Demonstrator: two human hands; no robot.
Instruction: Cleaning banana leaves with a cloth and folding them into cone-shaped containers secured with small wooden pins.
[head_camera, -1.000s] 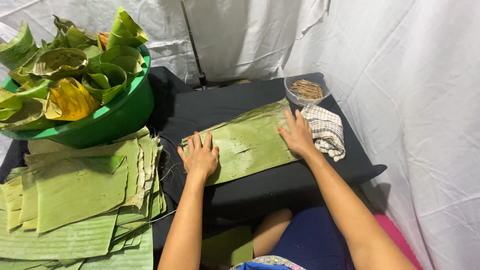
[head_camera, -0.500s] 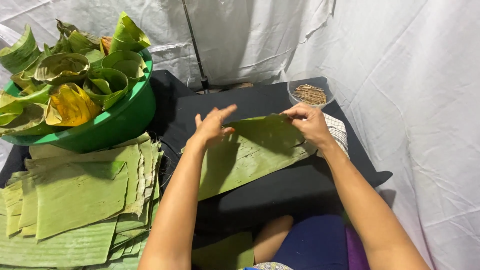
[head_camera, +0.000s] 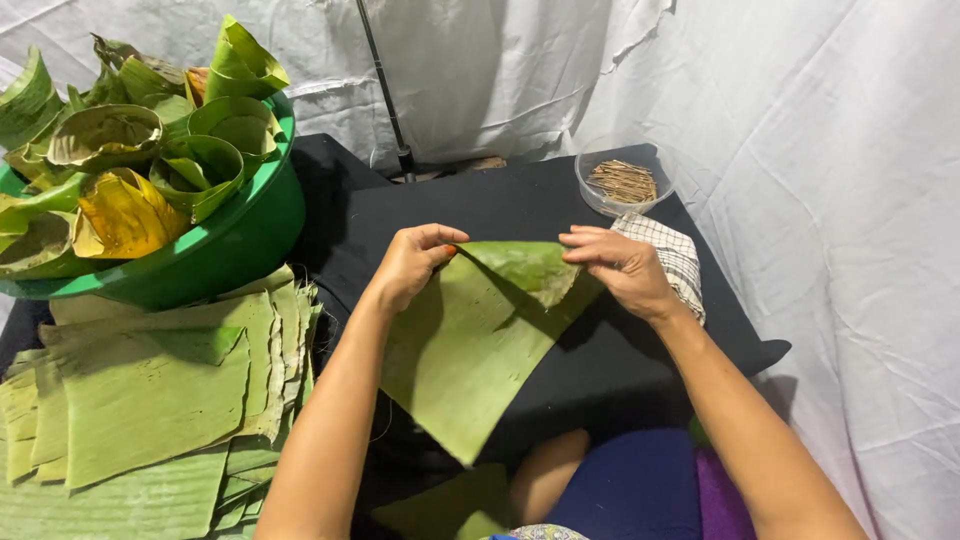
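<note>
Now, banana leaf (head_camera: 470, 345) between left hand (head_camera: 410, 262) and right hand (head_camera: 622, 268).

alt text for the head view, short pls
Two bare hands, left hand and right hand, fold a green banana leaf over a black table. A green basin of leaf cups sits left above stacked leaves; a bowl of sticks lies behind.

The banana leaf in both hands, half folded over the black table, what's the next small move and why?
Probably wrap the folded corner farther round to close a cone. The left hand and right hand pinch the top edge of the banana leaf, one flap already turned over near the right fingers, the lower tip hanging free. Finished leaf cups fill the green basin, and thin sticks wait in a clear bowl.
</note>
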